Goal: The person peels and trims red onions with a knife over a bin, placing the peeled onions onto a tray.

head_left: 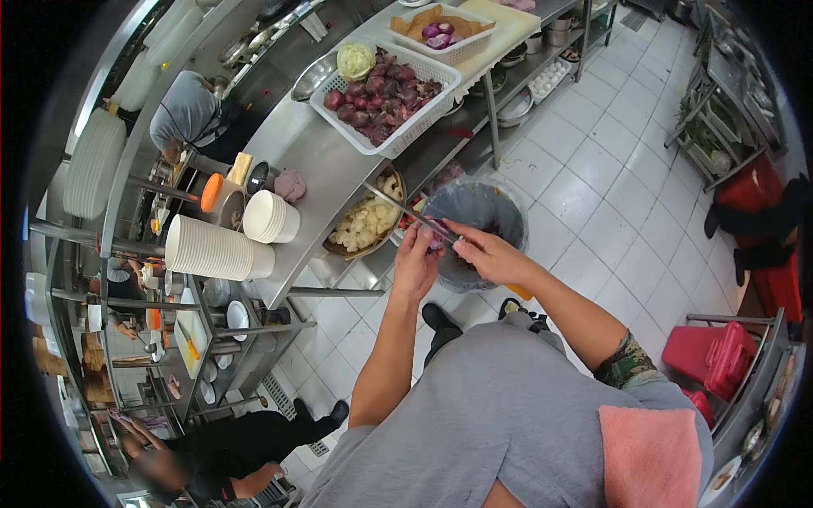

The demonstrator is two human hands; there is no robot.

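Note:
Over a lined waste bin (512, 207), my left hand (413, 264) is closed around a red onion (438, 245), which shows purple between my hands. My right hand (489, 256) grips a knife (391, 201); its handle is hidden in the fingers. The long blade passes across the onion and points up and to the left, toward the counter edge. Fingers of both hands meet close together at the onion, covering much of it. Dark scraps lie inside the bin.
A white basket (415, 127) of red onions with a cabbage (356, 62) stands on the steel counter (326, 161). Behind it sits a smaller basket (461, 52) with peeled onions. Cauliflower fills a bowl (339, 251) below. Stacked white tubs (207, 248) stand left. Co-workers (246, 449) are at the left.

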